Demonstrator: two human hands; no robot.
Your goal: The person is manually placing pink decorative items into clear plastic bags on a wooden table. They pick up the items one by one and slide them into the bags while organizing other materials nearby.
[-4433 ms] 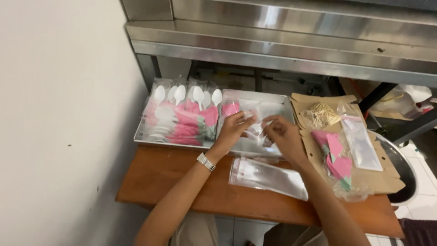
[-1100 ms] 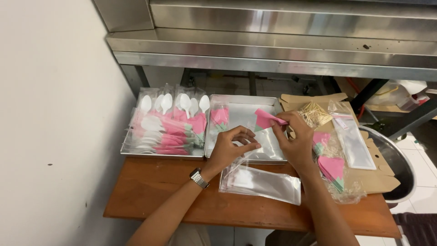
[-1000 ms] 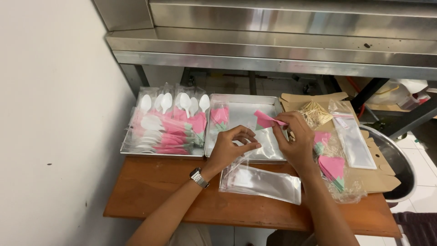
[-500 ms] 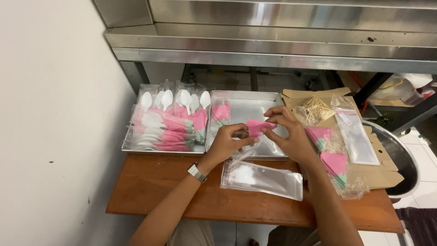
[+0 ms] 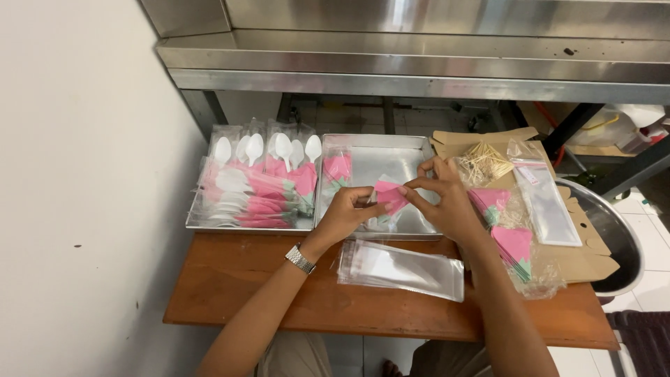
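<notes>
At the frame's centre, both hands pinch a folded pink napkin (image 5: 388, 195) over the right metal tray (image 5: 408, 155). The left hand (image 5: 347, 216) grips its lower edge, seemingly with a clear sleeve; the right hand (image 5: 447, 198) nips its right corner between thumb and forefinger.

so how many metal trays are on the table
2. The left tray sits at the table's back left, packed with bagged white spoons and pink napkins. The right tray is beside it, mostly bare, under both hands, left hand and right hand.
</notes>
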